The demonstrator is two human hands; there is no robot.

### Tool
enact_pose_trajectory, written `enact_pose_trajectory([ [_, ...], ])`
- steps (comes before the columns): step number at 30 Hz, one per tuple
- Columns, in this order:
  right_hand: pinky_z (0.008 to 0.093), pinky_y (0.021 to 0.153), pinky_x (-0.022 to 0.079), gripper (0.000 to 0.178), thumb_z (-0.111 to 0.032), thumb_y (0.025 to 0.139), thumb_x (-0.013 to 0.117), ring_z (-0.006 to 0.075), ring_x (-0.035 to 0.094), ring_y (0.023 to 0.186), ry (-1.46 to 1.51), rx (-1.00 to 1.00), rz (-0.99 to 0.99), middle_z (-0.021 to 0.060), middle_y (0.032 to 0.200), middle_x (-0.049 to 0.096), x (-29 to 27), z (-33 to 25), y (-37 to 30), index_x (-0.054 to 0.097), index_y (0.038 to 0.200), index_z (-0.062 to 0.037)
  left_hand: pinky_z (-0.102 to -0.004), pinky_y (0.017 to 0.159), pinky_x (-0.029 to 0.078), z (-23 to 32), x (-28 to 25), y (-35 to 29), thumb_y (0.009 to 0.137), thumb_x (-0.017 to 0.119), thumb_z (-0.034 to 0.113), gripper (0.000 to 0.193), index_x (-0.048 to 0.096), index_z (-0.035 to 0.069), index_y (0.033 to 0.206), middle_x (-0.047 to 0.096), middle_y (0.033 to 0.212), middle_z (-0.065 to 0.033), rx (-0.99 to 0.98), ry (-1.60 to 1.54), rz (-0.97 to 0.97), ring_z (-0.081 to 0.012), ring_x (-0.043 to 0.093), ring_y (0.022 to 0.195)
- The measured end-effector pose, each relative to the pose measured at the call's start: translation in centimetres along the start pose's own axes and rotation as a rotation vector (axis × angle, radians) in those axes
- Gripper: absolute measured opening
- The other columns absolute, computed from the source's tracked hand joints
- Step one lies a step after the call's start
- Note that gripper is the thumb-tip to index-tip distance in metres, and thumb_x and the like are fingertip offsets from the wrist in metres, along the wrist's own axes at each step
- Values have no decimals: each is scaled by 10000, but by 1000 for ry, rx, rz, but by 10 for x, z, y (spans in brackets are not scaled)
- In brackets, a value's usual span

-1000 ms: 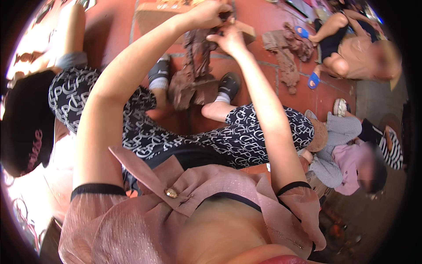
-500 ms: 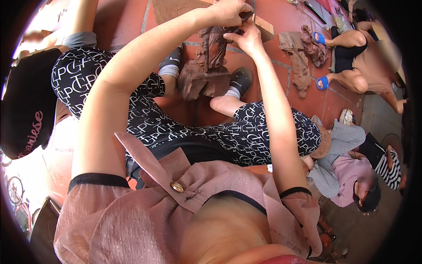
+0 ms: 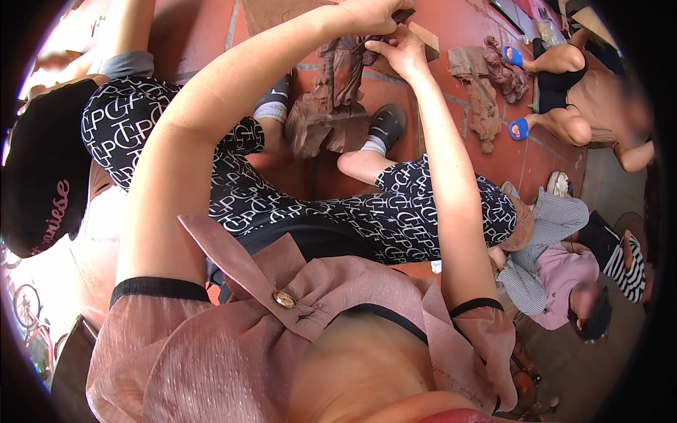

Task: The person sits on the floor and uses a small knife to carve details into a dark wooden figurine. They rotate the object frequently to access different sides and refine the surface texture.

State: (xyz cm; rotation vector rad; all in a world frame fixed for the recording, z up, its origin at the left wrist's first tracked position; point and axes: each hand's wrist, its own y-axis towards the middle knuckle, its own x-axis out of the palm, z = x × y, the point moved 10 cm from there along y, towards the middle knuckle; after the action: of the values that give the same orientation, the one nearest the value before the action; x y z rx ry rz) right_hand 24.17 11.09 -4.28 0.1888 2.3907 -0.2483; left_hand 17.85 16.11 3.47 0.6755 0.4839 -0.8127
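Observation:
A carved reddish-brown wooden statue (image 3: pixel 343 81) stands upright on its rough block base between my feet. My left hand (image 3: pixel 372 15) is closed at the statue's top, with a small dark flat piece (image 3: pixel 404 15) showing at its fingertips; its kind I cannot make out. Just below it, my right hand (image 3: pixel 403 55) wraps round the upper part of the statue, the thumb on the near side. Both hands and the left forearm hide the statue's top.
Other wooden carvings (image 3: pixel 483 106) lie on the red tile floor (image 3: pixel 310 185) to the right. A wooden board (image 3: pixel 271 15) is behind the statue. Seated people are on both sides, one with blue sandals (image 3: pixel 518 129). A dark stick-like tool (image 3: pixel 506 15) lies at far right.
My left hand has shifted slightly right, and more of the dark piece shows at its fingertips. My right hand has moved a little right. The person at right has changed posture.

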Motion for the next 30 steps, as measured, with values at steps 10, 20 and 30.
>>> enact_pose_trajectory([
  [10, 314, 689, 518, 346, -220, 700, 796, 165, 661, 768, -130, -162, 82, 85, 804, 689, -1, -12, -10, 630, 924, -14, -398, 655, 472, 11, -9, -16, 642, 621, 9, 128, 577, 4, 762, 590, 722, -178, -27, -44, 28, -335, 599, 717],
  [20, 305, 576, 488, 304, 39, 668, 672, 218, 599, 680, -51, -410, 358, 100, 803, 561, 7, -51, -120, 662, 949, -74, -314, 635, 502, 60, -2, -147, 739, 632, 90, 168, 599, 37, 896, 603, 768, -102, -350, -252, 385, -197, 605, 684],
  [30, 370, 674, 504, 290, 50, 662, 577, 306, 595, 814, -93, -421, 286, 103, 883, 555, 37, -41, -119, 581, 922, -79, -211, 571, 479, 25, 82, -206, 859, 658, 103, 202, 521, 16, 978, 596, 783, -27, -822, -1065, 184, -92, 584, 658],
])
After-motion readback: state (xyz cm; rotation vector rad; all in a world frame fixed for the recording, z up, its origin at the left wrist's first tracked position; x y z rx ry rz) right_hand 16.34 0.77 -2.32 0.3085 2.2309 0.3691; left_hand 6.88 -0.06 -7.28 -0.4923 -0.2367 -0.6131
